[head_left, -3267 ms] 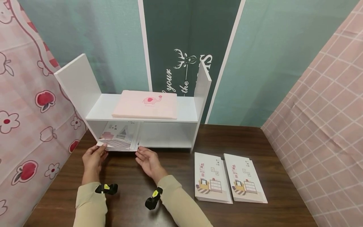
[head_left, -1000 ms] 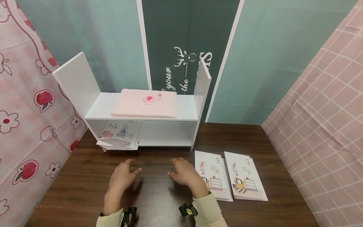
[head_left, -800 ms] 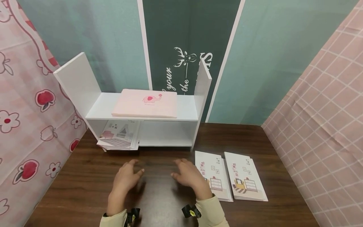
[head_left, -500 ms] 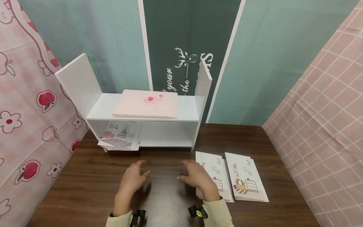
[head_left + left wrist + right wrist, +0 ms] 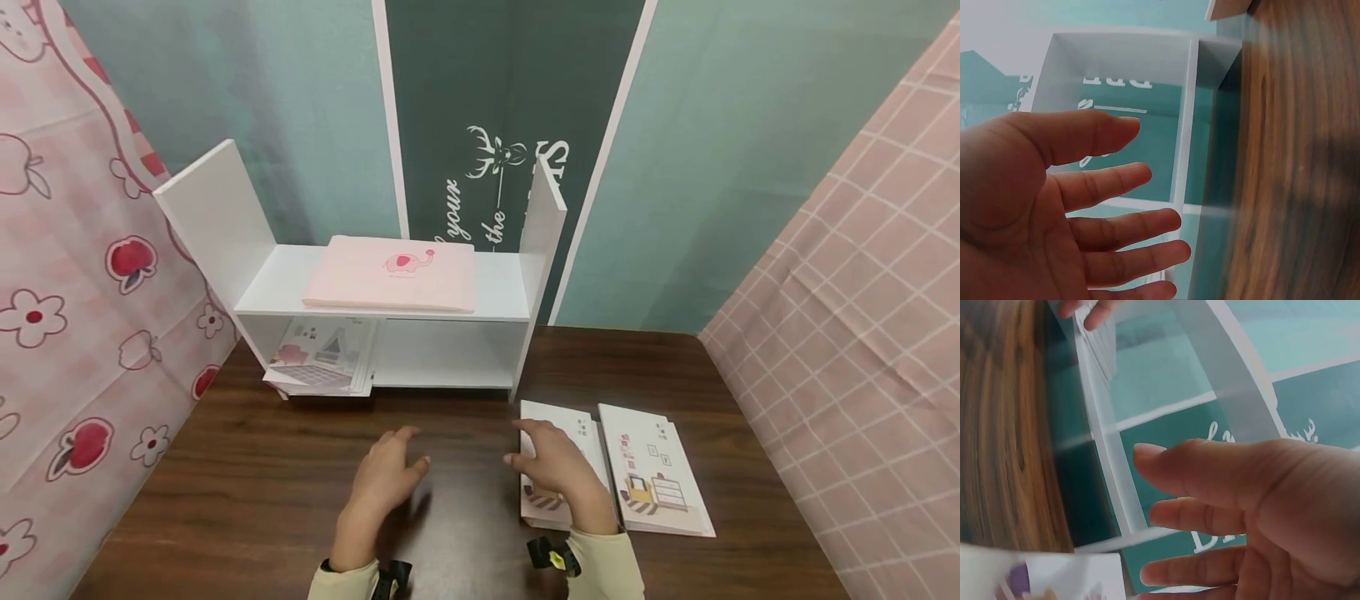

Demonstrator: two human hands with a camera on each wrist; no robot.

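Observation:
My left hand (image 5: 382, 477) hovers over the table in front of the shelf, holding nothing. In the left wrist view its thumb and fingers are spread. My right hand (image 5: 558, 462) is above the nearer of two white illustrated binders (image 5: 551, 417), covering part of it; whether it touches is hard to tell. The right wrist view shows its fingers extended with nothing between them. The second binder (image 5: 656, 467) lies just to the right. A stack of similar illustrated binders or books (image 5: 318, 358) lies in the shelf's lower left, sticking out past its front edge.
The white shelf (image 5: 502, 287) stands at the back of the wooden table (image 5: 247, 500), with two tall side panels. On its upper board lies a flat pink item with an elephant print (image 5: 390, 283). Patterned cloths hang at left and right.
Both hands have let go of the stack in the shelf's lower left and drawn back. Since then they have moved right together, the right hand now over the nearer binder.

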